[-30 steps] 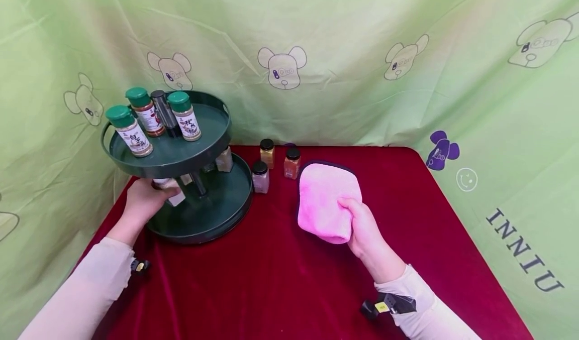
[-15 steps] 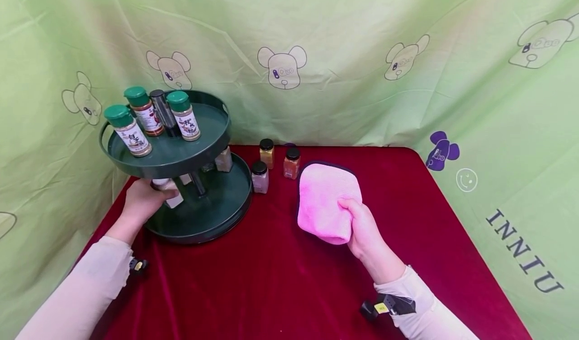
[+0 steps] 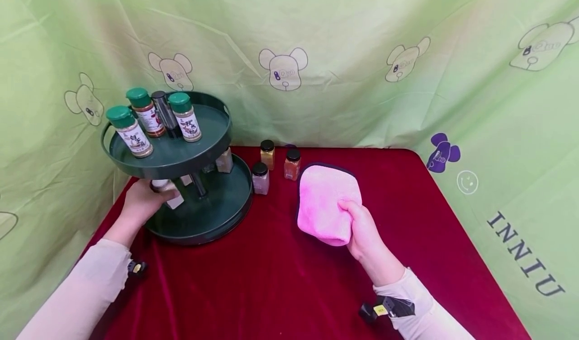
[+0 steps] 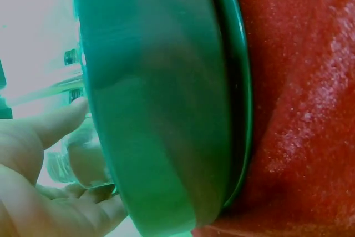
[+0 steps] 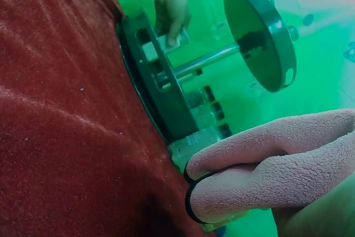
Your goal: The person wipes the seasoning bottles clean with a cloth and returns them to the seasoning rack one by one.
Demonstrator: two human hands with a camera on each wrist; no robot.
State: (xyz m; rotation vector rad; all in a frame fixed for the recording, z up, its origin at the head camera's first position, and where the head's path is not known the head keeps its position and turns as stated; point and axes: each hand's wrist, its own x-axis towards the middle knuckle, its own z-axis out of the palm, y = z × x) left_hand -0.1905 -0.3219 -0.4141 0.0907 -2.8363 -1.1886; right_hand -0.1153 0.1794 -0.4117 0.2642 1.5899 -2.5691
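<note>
Nearest, two pale sleeves reached in over the red, velvety surface (image 3: 271,279). The right hand (image 3: 367,229) had its fingers curled round the near corner of a pink cloth (image 3: 326,204), fleecy and soft, folded double with a dark trim along its edge; in the right wrist view the folded layers bulged round and thick. The cloth lay on the surface right of centre.

To the left, the left hand (image 3: 142,203) was wrapped round a small clear jar (image 3: 169,192), squarish and filled with pale powder, standing on the lower tier of a round, dark green, smooth plastic rack (image 3: 203,219). The left wrist view showed fingers cupped about the glassy jar just behind the tier's rim.

A slim central post carried the upper tier (image 3: 172,154), which bore three green-capped bottles (image 3: 131,131) and one dark cylinder (image 3: 164,110).

Farther back, just right of the rack, three small black-lidded jars (image 3: 276,164) stood close together. Behind everything hung a creased light-green sheet (image 3: 344,53) printed with bear figures.
</note>
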